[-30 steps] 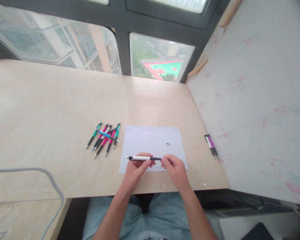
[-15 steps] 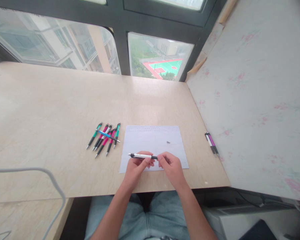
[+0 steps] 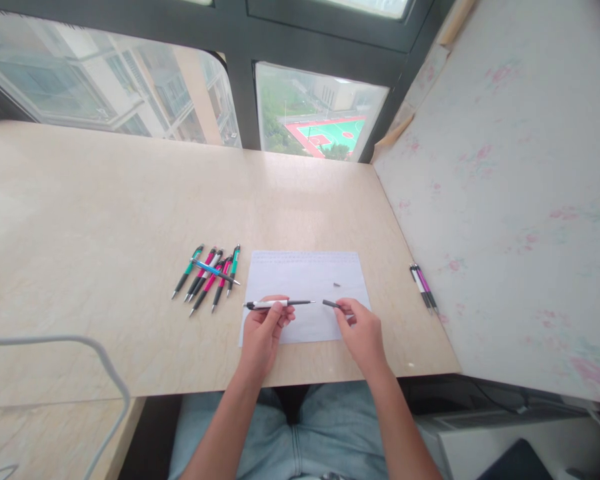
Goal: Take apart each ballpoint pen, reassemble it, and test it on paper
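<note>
My left hand (image 3: pixel 263 329) pinches the white rear barrel of a pen (image 3: pixel 266 304) above a white sheet of paper (image 3: pixel 305 280); a thin refill sticks out of it to the right. A small gap away, my right hand (image 3: pixel 363 327) is closed on the pen's dark front grip piece (image 3: pixel 331 303). A tiny dark part (image 3: pixel 337 285) lies on the paper beyond my right hand.
A pile of several pens (image 3: pixel 208 269) in green, pink, blue and white lies left of the paper. Two more pens (image 3: pixel 423 289) rest by the right partition wall (image 3: pixel 505 200). A grey cable (image 3: pixel 80 373) loops over the desk (image 3: pixel 130 200) at the left.
The pen was whole in both hands; now the hands have drawn apart, the dark front piece coming off in my right hand and the refill left bare.
</note>
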The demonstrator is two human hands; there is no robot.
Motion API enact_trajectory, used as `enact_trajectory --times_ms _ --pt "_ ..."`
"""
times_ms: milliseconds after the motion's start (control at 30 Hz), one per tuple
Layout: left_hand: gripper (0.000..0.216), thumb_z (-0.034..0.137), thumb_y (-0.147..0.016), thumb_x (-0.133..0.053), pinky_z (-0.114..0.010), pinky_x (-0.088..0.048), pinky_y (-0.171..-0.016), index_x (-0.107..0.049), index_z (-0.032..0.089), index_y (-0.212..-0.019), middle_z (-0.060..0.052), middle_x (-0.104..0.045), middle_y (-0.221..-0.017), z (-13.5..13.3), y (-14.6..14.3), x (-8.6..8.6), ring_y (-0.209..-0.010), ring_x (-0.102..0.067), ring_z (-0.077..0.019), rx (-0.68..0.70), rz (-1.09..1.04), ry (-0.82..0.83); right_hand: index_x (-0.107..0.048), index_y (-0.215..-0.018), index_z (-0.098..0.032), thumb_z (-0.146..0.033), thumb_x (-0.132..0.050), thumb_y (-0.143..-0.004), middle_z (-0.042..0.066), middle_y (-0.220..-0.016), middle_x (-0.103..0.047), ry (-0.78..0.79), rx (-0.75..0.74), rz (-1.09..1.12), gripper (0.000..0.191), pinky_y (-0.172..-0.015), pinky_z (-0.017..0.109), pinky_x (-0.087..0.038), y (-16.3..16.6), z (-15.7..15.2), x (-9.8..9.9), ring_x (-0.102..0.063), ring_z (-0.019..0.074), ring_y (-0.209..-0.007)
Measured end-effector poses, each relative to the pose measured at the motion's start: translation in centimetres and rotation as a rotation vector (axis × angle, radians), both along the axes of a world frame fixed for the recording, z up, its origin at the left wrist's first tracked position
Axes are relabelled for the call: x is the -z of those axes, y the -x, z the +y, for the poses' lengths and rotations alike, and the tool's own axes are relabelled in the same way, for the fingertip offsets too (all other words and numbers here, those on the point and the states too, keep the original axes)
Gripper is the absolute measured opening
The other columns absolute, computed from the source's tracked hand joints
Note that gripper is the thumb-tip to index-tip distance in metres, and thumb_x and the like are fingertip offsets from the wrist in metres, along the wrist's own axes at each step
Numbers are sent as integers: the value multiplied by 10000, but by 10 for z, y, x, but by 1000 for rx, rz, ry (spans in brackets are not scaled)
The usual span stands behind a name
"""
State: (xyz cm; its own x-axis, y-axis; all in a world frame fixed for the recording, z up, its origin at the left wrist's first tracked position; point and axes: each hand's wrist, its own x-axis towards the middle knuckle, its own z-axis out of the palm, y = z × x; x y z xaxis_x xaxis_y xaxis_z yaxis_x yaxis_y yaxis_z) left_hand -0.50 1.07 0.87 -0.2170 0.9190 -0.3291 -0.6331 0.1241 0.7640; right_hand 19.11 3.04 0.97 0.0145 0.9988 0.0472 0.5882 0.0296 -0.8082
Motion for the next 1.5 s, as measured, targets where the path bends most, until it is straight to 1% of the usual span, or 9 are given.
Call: enact_trajectory --times_ms 167,267,367,500,733,1067,1200,1400,1500 --pt "239 332 -787 -743 -236 -497 -672 -717 135 -920 -58 -711 -736 0 0 2 -686 -644 -123 27 2 -5 -683 -940 -194 -303 -521 -896 68 -871 -712 -215 17 -233 200 -724 329 -474 7 19 9 -604 187 -719" --pt "229 323 -788 -743 -241 -498 -679 -718 134 -913 -57 -711 -733 0 0 2 -686 -647 -126 34 6 -6 -682 -910 -189 -297 -514 -908 69 -844 -697 -281 87 -355 200 -738 327 -443 14 31 13 -588 203 -769" --pt "230 326 -797 -733 -247 -500 -686 -717 133 -921 -60 -713 -738 0 0 2 -682 -646 -127 44 7 2 -671 -913 -193 -294 -521 -908 54 -795 -678 -248 160 -422 181 -702 308 -411 20 35 15 -594 213 -802" --pt "231 329 -797 -732 -245 -498 -684 -718 134 -921 -62 -715 -736 -1 0 0 -677 -644 -126 58 9 6 -659 -921 -199 -344 -551 -892 22 -715 -648 -152 218 -419 183 -626 287 -367 21 27 15 -602 205 -722" --pt "244 338 -793 -734 -240 -492 -675 -715 139 -933 -61 -714 -740 -1 -1 0 -680 -639 -125 80 17 8 -678 -916 -193 -362 -506 -897 37 -739 -680 -105 159 -321 241 -653 289 -392 14 9 14 -616 199 -698" --pt "273 360 -787 -727 -259 -479 -676 -702 130 -932 -72 -714 -743 -3 -3 -5 -676 -624 -141 149 143 -8 -693 -840 -196 -353 -472 -898 74 -824 -724 -43 116 -278 277 -678 307 -429 8 3 11 -639 217 -740" --pt "281 369 -791 -719 -280 -482 -691 -699 128 -934 -83 -717 -755 -3 -3 -4 -683 -626 -155 162 181 -15 -685 -832 -187 -398 -501 -897 76 -808 -708 -61 104 -152 287 -685 319 -444 8 1 7 -615 206 -709" --pt "272 353 -796 -717 -273 -477 -691 -686 140 -963 -81 -724 -759 -3 -3 -6 -694 -631 -158 177 200 -22 -641 -903 -189 -480 -390 -970 21 -708 -619 76 -20 409 390 -560 255 -420 21 -5 -13 -514 142 -596" --pt "254 344 -794 -720 -276 -476 -692 -680 146 -949 -67 -714 -745 -3 -3 -7 -678 -624 -153 184 203 -47 -634 -868 -188 -484 -429 -961 15 -710 -614 121 -122 473 372 -561 245 -406 31 -5 -21 -507 133 -605"
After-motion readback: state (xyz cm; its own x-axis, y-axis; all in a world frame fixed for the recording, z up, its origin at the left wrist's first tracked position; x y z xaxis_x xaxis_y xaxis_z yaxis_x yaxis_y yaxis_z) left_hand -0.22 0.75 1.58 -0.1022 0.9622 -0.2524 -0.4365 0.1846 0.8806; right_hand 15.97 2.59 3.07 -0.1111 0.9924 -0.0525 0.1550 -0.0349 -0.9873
